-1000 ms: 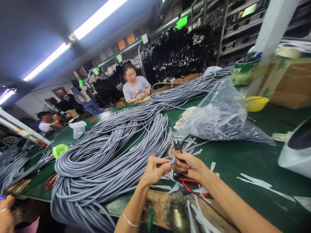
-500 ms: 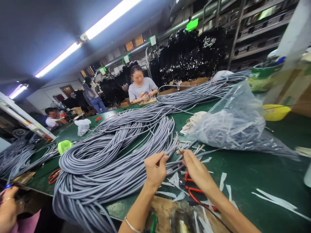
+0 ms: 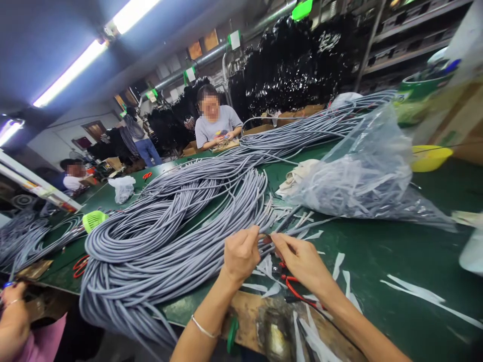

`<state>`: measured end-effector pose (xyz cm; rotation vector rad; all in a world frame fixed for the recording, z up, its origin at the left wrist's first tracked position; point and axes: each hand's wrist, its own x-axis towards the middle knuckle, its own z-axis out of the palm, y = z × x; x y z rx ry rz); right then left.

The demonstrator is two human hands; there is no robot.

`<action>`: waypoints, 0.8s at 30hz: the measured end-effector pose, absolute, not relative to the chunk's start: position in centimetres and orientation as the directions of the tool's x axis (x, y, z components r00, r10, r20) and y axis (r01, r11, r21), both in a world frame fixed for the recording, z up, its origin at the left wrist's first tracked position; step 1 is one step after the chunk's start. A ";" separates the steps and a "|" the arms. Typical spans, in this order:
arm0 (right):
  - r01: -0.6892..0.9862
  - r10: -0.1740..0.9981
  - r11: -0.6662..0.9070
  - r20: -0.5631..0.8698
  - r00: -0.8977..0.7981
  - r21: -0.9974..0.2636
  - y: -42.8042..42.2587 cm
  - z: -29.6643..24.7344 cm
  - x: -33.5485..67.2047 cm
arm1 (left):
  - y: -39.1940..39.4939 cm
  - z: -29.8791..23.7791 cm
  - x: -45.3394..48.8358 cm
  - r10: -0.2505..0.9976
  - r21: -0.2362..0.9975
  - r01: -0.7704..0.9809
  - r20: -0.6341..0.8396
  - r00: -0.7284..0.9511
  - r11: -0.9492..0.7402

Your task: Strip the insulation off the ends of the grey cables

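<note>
Over the front of a large bundle of grey cables, my left hand is closed around a grey cable near its end. My right hand pinches the tip of that same cable. A short dark, reddish bit shows between the fingertips; its detail is too small to make out. Beneath my right hand lie red-handled cutters, partly covered by the wrist. White strips are scattered around the hands, and other cable ends fan out just beyond them.
A clear plastic bag of white strips lies on the green table at right, before a yellow bowl. Red scissors and a green fan are left. A neighbour's hand is lower left; another person sits opposite.
My two hands have come closer together at the cable end, and the right fingers now nearly meet the left ones. The view has tilted slightly downward.
</note>
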<state>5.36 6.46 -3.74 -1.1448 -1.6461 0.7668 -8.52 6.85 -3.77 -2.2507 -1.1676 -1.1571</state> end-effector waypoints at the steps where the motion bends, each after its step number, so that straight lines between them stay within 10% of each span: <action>1: 0.341 0.932 0.361 0.350 -0.097 -0.868 6.4 -3.8 5.4 | 6.9 -3.8 -8.5 0.508 0.035 0.805 0.792 0.339 -0.593; 10: 0.439 0.960 0.273 0.268 -0.074 -0.856 7.2 -4.7 5.9 | 6.9 -4.7 -7.5 0.634 0.033 0.860 0.690 0.349 -0.510; 24: 0.390 0.983 0.185 0.171 -0.070 -0.902 7.3 -4.6 5.4 | 7.6 -4.5 -8.2 0.794 0.528 0.702 0.602 0.087 -0.477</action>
